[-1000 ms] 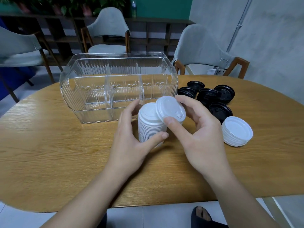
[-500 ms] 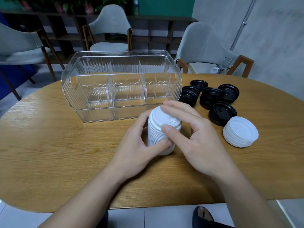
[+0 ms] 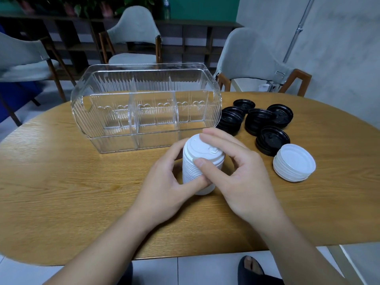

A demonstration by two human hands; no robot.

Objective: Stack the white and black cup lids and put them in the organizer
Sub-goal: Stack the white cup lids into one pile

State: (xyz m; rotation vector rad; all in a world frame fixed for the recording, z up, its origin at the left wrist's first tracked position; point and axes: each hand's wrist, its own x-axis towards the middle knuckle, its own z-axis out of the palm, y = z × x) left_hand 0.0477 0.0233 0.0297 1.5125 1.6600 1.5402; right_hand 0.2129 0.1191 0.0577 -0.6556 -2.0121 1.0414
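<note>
Fingers of both hands curl round the tall stack of white lids, which stands on the wooden surface just before the clear organizer; the right hand seems to press its top, the left hand steadies its side.

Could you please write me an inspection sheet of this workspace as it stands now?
Surface: oval wooden table, bare wood in front.
Job's things: tall white lid stack upright in front of the clear organizer, whose three compartments look empty; short white lid stack at right; black lids in low piles behind it.
Clutter: nothing seen.
Hands: left hand grips the tall stack's side; right hand holds its top lid, fingers curled over the rim.
Cables: nothing seen.
Surroundings: grey chairs, dark shelving, tiled floor, a sandalled foot under the table edge.
</note>
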